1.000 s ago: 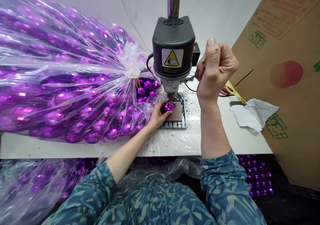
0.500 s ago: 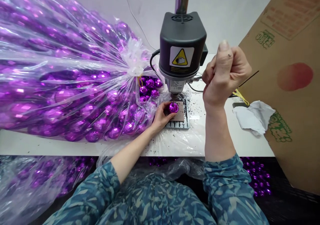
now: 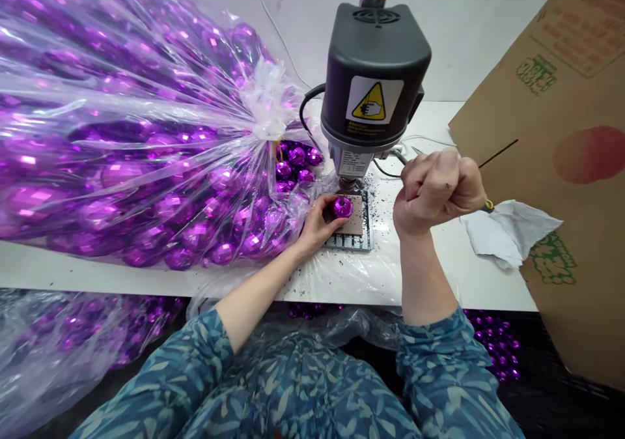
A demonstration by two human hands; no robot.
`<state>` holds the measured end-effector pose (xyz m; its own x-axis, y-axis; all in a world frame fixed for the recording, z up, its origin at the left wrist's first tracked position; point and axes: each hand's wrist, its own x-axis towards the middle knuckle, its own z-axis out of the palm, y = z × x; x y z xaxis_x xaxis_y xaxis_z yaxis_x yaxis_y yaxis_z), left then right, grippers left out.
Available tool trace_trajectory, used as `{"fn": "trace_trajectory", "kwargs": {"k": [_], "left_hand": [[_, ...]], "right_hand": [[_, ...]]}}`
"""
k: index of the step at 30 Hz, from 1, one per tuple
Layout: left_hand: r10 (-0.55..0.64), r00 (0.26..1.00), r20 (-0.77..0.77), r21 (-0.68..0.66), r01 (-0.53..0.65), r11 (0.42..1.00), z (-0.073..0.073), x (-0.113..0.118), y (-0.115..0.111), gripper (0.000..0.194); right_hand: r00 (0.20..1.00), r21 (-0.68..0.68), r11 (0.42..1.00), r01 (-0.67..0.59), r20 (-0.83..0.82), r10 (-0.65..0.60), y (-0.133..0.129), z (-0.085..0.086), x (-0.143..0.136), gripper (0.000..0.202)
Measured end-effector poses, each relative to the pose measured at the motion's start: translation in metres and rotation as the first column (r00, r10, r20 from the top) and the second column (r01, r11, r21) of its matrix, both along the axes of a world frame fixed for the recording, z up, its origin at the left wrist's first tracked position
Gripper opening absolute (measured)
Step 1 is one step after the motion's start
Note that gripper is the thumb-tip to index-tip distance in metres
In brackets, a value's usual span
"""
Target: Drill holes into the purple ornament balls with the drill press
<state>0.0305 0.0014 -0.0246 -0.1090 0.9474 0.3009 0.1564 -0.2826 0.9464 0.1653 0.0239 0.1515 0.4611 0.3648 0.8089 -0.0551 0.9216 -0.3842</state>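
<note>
In the head view, my left hand pinches a shiny purple faceted ball between thumb and fingers. The ball rests on a small flat board over the slotted metal base of a bench drill press. A dark hole shows in the ball's top, below the chuck. My right hand is closed in a fist around the drill press's feed lever, whose grip is hidden inside the fingers.
A big clear bag of purple balls fills the left, with loose balls by its knot. Dark shavings litter the white table. At right are crumpled white paper and a cardboard box. More balls lie below the table.
My right hand has come down a little with the lever. The ball stays in my left hand on the board, and the whole view has shifted slightly.
</note>
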Motion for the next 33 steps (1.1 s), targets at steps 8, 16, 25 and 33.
{"fn": "trace_trajectory", "kwargs": {"k": [8, 16, 25, 33], "left_hand": [[0.020, 1.000, -0.023, -0.001, -0.020, 1.000, 0.005, 0.001, -0.002, 0.061], [0.010, 1.000, -0.015, -0.026, -0.010, 1.000, 0.005, 0.001, -0.001, 0.061], [-0.061, 0.987, -0.148, 0.060, 0.070, 0.996, 0.044, 0.001, -0.052, 0.039], [-0.480, 0.413, -0.774, -0.168, 0.596, 0.785, 0.049, -0.044, -0.189, 0.042]], "right_hand": [[1.000, 0.136, 0.991, -0.003, 0.003, 0.002, 0.008, -0.026, 0.002, 0.058], [0.996, -0.170, 0.984, 0.060, 0.078, -0.047, 0.008, 0.030, -0.002, 0.057], [0.996, -0.311, 0.950, -0.029, 0.076, 0.055, 0.042, 0.067, -0.002, 0.070], [0.995, -0.287, 0.958, -0.020, 0.091, 0.047, 0.039, 0.066, -0.002, 0.065]]}}
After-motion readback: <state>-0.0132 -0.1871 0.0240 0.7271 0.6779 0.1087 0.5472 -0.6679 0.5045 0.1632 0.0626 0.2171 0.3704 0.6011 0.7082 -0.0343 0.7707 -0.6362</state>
